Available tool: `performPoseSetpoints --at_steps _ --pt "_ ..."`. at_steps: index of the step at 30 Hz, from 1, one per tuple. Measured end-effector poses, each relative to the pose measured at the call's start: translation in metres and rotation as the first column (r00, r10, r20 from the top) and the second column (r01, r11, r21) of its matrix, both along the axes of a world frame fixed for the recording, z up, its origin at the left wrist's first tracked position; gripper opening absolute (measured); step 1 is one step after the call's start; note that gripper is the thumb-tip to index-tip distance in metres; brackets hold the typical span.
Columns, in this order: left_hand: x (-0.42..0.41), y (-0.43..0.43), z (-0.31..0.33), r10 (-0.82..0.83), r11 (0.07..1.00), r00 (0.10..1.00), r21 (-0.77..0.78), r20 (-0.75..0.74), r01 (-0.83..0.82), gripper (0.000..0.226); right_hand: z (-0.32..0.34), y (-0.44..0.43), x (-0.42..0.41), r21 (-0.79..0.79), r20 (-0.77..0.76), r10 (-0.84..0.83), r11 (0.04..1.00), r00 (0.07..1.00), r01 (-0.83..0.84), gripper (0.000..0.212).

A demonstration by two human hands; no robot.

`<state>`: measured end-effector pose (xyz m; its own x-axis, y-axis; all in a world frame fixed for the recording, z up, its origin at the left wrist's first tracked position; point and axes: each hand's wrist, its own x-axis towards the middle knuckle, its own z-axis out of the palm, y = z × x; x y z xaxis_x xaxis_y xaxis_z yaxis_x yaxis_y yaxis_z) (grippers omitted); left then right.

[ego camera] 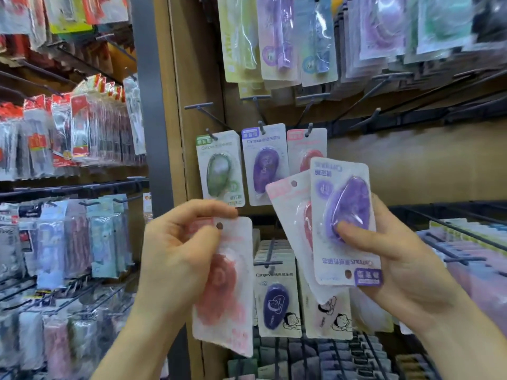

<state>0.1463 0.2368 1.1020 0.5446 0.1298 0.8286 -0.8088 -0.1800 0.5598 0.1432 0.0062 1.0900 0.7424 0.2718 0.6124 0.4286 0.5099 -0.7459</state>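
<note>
The single wide-angle head view faces forward at a wooden peg wall [417,165], standing near it. The left hand [178,248] and right hand [406,264] fill the lower half, very close to the lens.

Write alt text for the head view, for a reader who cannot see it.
The left hand pinches a pink correction-tape pack; the right hand holds an upside-down purple pack over a second pink pack. More packs hang on pegs behind.

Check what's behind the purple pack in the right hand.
A pink pack sits behind the purple pack, fanned out to its left; its top with the hang hole shows, much of the rest is covered. The right hand holds both; any further pack would be hidden.
</note>
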Motion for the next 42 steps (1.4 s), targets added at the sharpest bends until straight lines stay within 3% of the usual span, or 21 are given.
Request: performPoseSetpoints --at_steps 3,6,8,11,15,18,20,23,28,31,36,38,40,42 --pt "-0.003 -0.019 -0.001 0.026 0.999 0.999 0.035 -0.036 -0.025 0.027 -0.002 0.002 -0.005 -0.024 0.044 -0.109 0.994 0.993 0.11 0.072" --pt "-0.003 -0.025 0.005 -0.04 0.988 0.991 0.141 -0.131 0.059 0.004 -0.003 0.001 -0.008 -0.027 0.074 -0.141 0.989 0.987 0.143 0.08" --pt "-0.008 -0.026 0.01 -0.152 0.968 0.972 0.173 -0.181 0.184 0.023 -0.002 -0.002 -0.011 -0.015 0.081 -0.138 0.99 0.987 0.14 0.08" --pt "-0.017 -0.026 0.017 -0.3 0.939 0.921 0.092 -0.248 0.331 0.037 -0.002 -0.003 -0.015 -0.069 0.099 -0.138 0.987 0.986 0.145 0.071" --pt "-0.009 -0.028 0.016 -0.23 0.947 0.946 0.17 -0.23 0.272 0.036 -0.003 -0.003 -0.02 -0.13 0.05 -0.064 0.989 0.997 0.07 0.058" --pt "0.002 -0.01 0.014 -0.195 0.959 0.961 0.166 -0.196 0.228 0.05 0.002 -0.015 -0.025 -0.132 -0.023 -0.207 0.97 0.978 0.202 0.044" --pt "0.001 0.005 0.014 -0.218 0.938 0.952 0.223 -0.215 0.265 0.043 0.005 -0.029 -0.028 -0.235 -0.025 -0.367 0.906 0.93 0.351 0.044" --pt "-0.01 0.008 0.018 -0.33 0.876 0.895 0.256 -0.301 0.409 0.016 0.012 -0.041 -0.036 -0.471 0.161 -0.501 0.718 0.85 0.512 0.048" --pt "-0.005 -0.005 0.012 -0.335 0.741 0.866 0.463 -0.372 0.486 0.022 0.034 -0.038 -0.047 -0.688 0.382 -0.348 0.512 0.856 0.514 0.049" --pt "0.0 -0.005 0.003 -0.299 0.79 0.898 0.444 -0.323 0.423 0.027 0.045 -0.034 -0.045 -0.724 0.404 -0.283 0.482 0.87 0.493 0.058" --pt "-0.004 -0.009 -0.006 -0.165 0.808 0.969 0.538 -0.184 0.24 0.028 0.063 -0.036 -0.035 -0.809 0.471 -0.176 0.305 0.865 0.502 0.07" --pt "-0.007 -0.011 -0.006 -0.173 0.803 0.964 0.537 -0.203 0.258 0.024 0.069 -0.035 -0.034 -0.828 0.485 -0.125 0.254 0.866 0.5 0.071" --pt "-0.015 -0.015 -0.008 -0.227 0.751 0.932 0.558 -0.284 0.353 0.024 0.073 -0.038 -0.033 -0.784 0.529 -0.126 0.307 0.839 0.54 0.073" --pt "-0.023 -0.024 -0.012 -0.244 0.775 0.924 0.514 -0.294 0.368 0.025 0.075 -0.041 -0.028 -0.665 0.522 -0.195 0.516 0.83 0.54 0.074"
